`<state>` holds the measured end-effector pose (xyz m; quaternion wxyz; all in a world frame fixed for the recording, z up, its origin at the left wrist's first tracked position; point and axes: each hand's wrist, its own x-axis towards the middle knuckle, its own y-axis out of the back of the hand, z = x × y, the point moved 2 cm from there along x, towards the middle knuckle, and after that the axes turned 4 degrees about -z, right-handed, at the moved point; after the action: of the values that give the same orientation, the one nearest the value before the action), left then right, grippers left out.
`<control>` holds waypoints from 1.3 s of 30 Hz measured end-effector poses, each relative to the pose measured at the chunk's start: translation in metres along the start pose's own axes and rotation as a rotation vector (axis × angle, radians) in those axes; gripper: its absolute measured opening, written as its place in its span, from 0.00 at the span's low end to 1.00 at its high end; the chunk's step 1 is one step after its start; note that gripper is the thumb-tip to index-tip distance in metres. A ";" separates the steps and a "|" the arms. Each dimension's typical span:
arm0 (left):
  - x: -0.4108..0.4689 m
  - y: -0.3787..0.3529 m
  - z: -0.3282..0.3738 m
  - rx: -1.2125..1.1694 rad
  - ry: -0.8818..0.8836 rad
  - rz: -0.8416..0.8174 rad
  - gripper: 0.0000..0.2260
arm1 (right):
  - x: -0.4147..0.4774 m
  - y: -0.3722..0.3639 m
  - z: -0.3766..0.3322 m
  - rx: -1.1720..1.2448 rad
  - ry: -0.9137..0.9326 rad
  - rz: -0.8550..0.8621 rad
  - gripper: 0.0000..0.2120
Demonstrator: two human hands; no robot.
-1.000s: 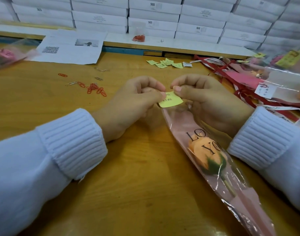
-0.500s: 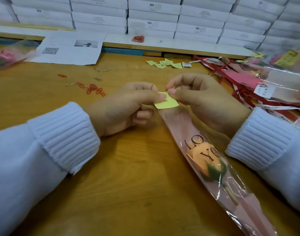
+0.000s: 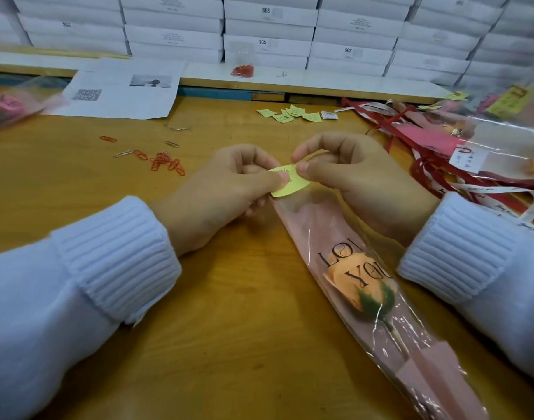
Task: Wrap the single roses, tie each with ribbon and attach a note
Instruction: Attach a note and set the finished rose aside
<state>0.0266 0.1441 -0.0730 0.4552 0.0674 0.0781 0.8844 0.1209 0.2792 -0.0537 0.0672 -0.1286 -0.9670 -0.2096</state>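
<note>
An orange rose (image 3: 355, 286) lies in a clear and pink sleeve (image 3: 326, 228) printed "LOVE YOU", slanting from the table's middle to the lower right. A small yellow note (image 3: 293, 184) rests at the sleeve's open top edge. My left hand (image 3: 226, 192) pinches the note's left side with thumb and forefinger. My right hand (image 3: 350, 174) pinches its right side and the sleeve's rim. Whether a clip is between the fingers is hidden.
Red and silver paper clips (image 3: 165, 160) lie scattered to the left. More yellow notes (image 3: 293, 113) sit further back. Red ribbons and finished wrapped roses (image 3: 459, 153) pile at the right. A printed sheet (image 3: 120, 89) and stacked white boxes (image 3: 268, 28) line the back.
Both hands have shifted slightly, and the left thumb now presses on top of the note. The note stays at the sleeve's top edge.
</note>
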 end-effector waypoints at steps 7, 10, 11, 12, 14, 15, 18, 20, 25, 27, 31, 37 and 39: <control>-0.004 0.001 0.002 0.090 -0.086 0.023 0.03 | -0.002 -0.002 -0.001 -0.010 -0.006 0.023 0.08; -0.004 -0.001 0.002 0.140 -0.127 0.054 0.01 | -0.003 -0.003 -0.001 -0.021 -0.013 0.029 0.08; -0.004 -0.002 0.001 0.145 -0.126 0.073 0.01 | -0.002 -0.003 -0.001 -0.026 -0.014 0.032 0.08; -0.004 -0.003 0.000 0.143 -0.120 0.090 0.01 | -0.003 -0.003 -0.001 -0.035 -0.015 0.036 0.08; -0.003 -0.005 -0.001 0.132 -0.111 0.106 0.02 | -0.003 -0.004 -0.001 -0.049 -0.021 0.039 0.09; -0.003 -0.006 -0.001 0.127 -0.109 0.110 0.03 | -0.003 -0.004 -0.001 -0.051 -0.024 0.042 0.10; -0.003 -0.006 -0.002 0.121 -0.112 0.121 0.03 | -0.003 -0.004 -0.001 -0.049 -0.027 0.060 0.10; -0.004 -0.006 -0.003 0.121 -0.117 0.123 0.03 | -0.002 -0.004 -0.001 -0.048 -0.026 0.068 0.09; -0.004 -0.005 -0.003 0.131 -0.131 0.137 0.03 | -0.001 -0.002 0.000 -0.009 -0.035 0.028 0.05; -0.004 -0.006 -0.003 0.120 -0.139 0.135 0.03 | -0.002 -0.002 0.000 -0.001 -0.041 -0.019 0.03; -0.004 -0.006 -0.002 0.118 -0.147 0.133 0.03 | -0.002 0.000 0.002 0.043 -0.053 -0.031 0.03; -0.004 -0.005 -0.002 0.101 -0.108 0.106 0.03 | -0.002 0.000 0.002 0.017 -0.070 0.009 0.04; -0.005 -0.004 -0.001 0.098 -0.103 0.091 0.03 | -0.003 0.000 0.002 0.000 -0.071 0.023 0.04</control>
<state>0.0326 0.1425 -0.0751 0.4139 0.1384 0.0946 0.8948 0.1233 0.2796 -0.0557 0.0352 -0.1469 -0.9673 -0.2039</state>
